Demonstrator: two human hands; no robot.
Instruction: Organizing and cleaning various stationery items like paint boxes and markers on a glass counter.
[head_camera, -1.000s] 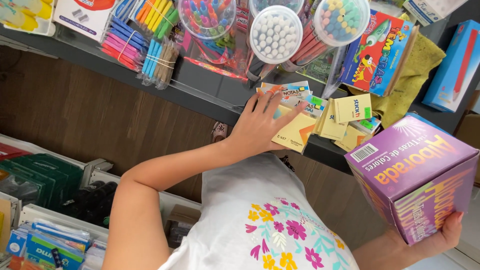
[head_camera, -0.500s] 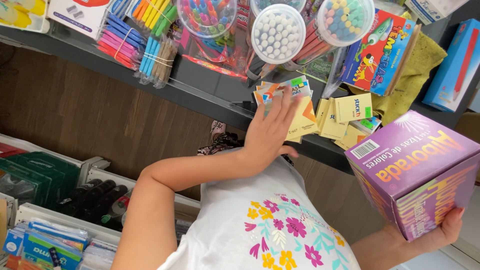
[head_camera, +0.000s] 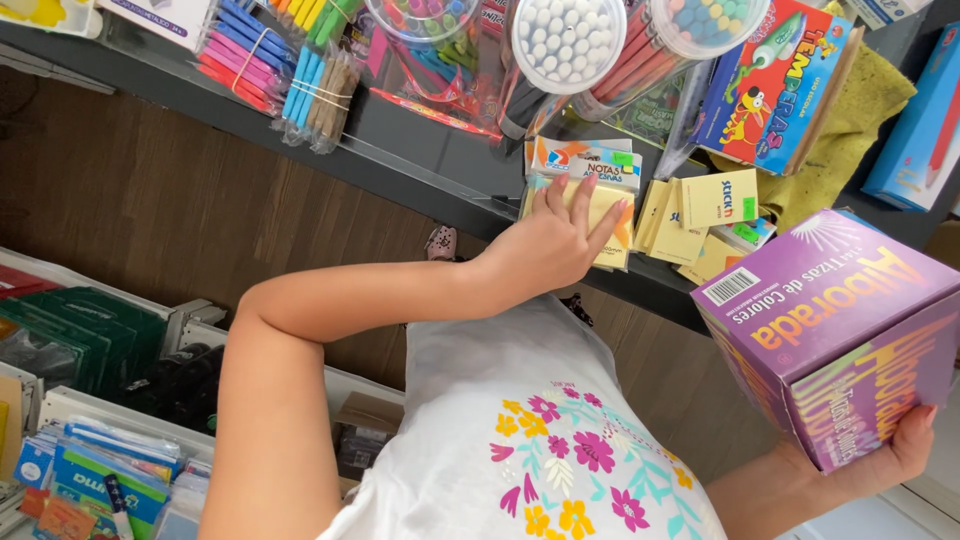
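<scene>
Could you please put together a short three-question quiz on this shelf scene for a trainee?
1. True or false: the left hand rests on a pack of yellow sticky notes at the edge of the dark shelf.
2. Which thing does the right hand support from below? A) a red folder B) a purple box C) a glass jar
3. Fill in: the round tub with the clear lid above the sticky notes holds ____ sticks seen end-on.

Key
1. True: the fingers lie spread on the pack.
2. B
3. white
</scene>
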